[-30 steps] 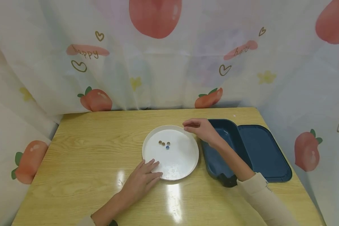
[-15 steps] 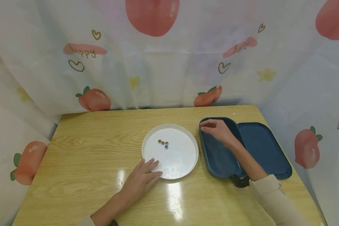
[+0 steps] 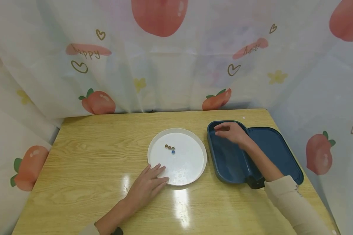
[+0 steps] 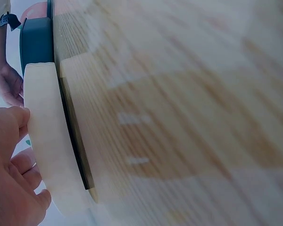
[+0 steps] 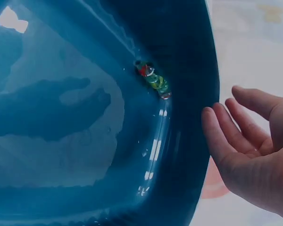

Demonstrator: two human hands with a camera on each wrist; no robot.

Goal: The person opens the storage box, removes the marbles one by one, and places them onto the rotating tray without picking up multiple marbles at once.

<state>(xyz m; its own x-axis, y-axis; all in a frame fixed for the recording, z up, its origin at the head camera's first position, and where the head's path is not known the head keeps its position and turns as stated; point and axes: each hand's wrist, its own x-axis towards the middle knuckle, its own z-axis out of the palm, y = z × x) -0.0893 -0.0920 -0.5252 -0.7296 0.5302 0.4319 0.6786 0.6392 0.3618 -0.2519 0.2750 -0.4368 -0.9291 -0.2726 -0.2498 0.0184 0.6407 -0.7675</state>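
A round white tray (image 3: 188, 160) lies mid-table with three brownish marbles (image 3: 169, 148) and one blue marble (image 3: 173, 152) on it. My left hand (image 3: 148, 184) rests at its near left rim, fingers spread over the edge. Over the far end of the dark blue box (image 3: 229, 163) hovers my right hand (image 3: 231, 132), fingers loosely bent with a gap to the thumb. In the right wrist view that hand (image 5: 250, 136) shows nothing in it. Several green and red glass marbles (image 5: 153, 80) lie in a row along the box's inner corner.
A flat dark blue lid (image 3: 277, 156) lies right of the box, partly behind my right forearm. The wooden table (image 3: 106, 140) ends at a patterned curtain (image 3: 170, 71) at the back and sides.
My right hand has moved right, from beside the tray's far right rim to over the blue box. My left hand has stayed at the tray's rim.
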